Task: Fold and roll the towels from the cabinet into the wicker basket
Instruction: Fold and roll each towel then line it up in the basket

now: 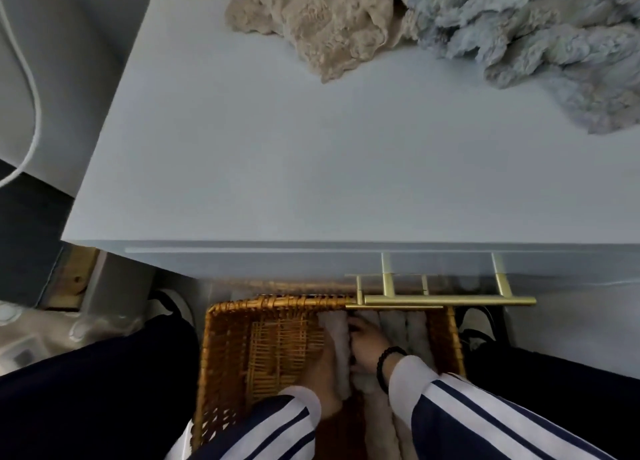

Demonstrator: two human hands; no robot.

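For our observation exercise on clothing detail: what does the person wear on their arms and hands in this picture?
Both arms wear dark navy sleeves with white stripes running lengthwise and broad white cuffs, like a track jacket. The right hand has a bracelet of dark round beads at the wrist. The left hand is bare, with no glove, ring or watch visible.

Both arms come in from the near edge, sleeves dark navy with white stripes and pale cuffs, forearms angled inward toward each other. Left hand (323,373) low and near, palm turned right, fingers extended along the side of a rolled towel (341,348), pressing it. Right hand (369,347) slightly farther, fingers curled against the same roll from the right side; fingertips partly hidden. Black beaded bracelet (388,364) on the right wrist, just above the cuff. Hands close together, the roll between them.
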